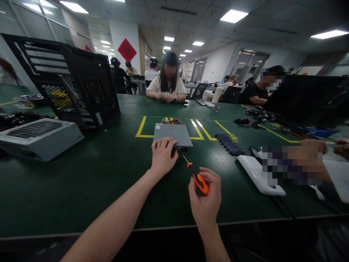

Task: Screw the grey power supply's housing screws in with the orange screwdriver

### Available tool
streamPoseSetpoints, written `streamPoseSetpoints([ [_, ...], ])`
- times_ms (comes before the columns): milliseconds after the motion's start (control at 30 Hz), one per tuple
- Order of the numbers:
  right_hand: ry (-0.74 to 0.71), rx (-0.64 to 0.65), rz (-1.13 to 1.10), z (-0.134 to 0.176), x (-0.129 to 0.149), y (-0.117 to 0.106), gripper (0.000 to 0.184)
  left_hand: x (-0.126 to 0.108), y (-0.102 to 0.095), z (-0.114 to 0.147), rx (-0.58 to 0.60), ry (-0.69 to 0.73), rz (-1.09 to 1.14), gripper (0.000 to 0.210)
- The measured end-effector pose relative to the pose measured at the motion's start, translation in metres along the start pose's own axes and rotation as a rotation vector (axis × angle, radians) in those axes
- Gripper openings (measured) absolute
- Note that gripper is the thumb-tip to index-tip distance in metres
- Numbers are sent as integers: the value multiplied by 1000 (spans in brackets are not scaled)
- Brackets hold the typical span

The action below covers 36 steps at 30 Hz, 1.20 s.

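A grey metal computer power supply lies flat on the green table, its bundled wires at the far side. My left hand grips its near edge, fingers bent over the top and the thumb by the right corner, close to the socket. In my right hand is an orange and black screwdriver, held by its handle between thumb and fingers. Its thin shaft points up and left towards the near side of the power supply. The tip looks just short of the casing.
At left stand an open black computer case and a second power supply. To the right lie a dark phone, a white power bank-like device and cables. Another person's hand is at far right; a person sits opposite.
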State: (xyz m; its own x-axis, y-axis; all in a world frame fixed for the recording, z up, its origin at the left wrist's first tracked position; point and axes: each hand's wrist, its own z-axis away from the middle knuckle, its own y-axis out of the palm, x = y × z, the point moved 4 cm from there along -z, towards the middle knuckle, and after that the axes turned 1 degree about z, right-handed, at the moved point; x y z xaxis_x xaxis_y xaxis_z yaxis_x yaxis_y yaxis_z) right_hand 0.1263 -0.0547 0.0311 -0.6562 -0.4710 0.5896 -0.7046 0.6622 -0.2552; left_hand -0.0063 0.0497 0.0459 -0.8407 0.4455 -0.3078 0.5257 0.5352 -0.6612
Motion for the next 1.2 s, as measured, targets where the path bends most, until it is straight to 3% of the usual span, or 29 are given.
streamPoseSetpoints([
  [133, 41, 34, -29, 1, -3, 1, 15, 0, 1, 0, -10, -5, -3, 29],
  [367, -18, -17, -41, 0, 1, -1, 26, 0, 0, 0, -12, -1, -2, 30],
  [567, 87, 20, -41, 0, -4, -1, 21, 0, 0, 0, 8, -1, -7, 30],
  [733, 47, -10, -41, 2, -2, -1, 28, 0, 0, 0, 1, 2, -1, 29],
  [900, 115, 23, -21, 3, -4, 0, 22, 0, -1, 0, 0, 2, 0, 29],
  [1100, 8, -73, 1, -2, 0, -2, 29, 0, 0, 0, -3, -3, -2, 30],
  [1200, 28, -82, -1, -2, -4, -2, 27, 0, 0, 0, 0, -8, -5, 30],
])
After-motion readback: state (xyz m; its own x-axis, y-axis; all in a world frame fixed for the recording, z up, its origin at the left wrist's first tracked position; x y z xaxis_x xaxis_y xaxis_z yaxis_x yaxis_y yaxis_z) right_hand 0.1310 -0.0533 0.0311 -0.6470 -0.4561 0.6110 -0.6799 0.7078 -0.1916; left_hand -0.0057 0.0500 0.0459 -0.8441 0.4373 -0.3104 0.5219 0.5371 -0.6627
